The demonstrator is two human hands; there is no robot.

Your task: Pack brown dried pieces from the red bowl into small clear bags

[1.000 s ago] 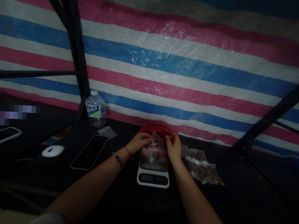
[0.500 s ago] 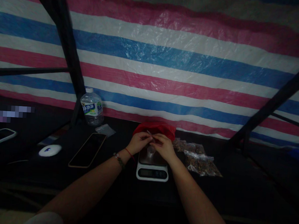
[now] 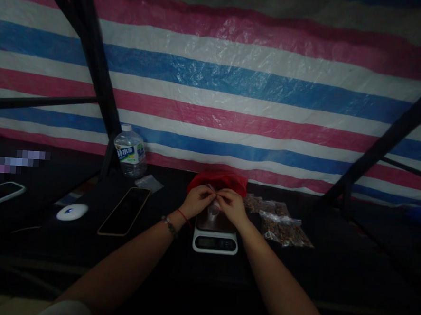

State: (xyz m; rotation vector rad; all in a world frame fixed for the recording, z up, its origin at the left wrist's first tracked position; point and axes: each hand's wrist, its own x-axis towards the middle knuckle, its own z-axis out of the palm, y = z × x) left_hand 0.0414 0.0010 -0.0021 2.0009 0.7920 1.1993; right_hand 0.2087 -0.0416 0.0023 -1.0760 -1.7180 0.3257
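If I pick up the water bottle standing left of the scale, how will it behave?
The water bottle looks almost empty, so it is probably light and may tip easily if pushed. Its clear thin plastic would likely dent under the fingers. Laid on its side, its round body could roll on the dark table.

Small clear plastic bag [image 3: 215, 206], pinched up above scale [image 3: 215, 237].
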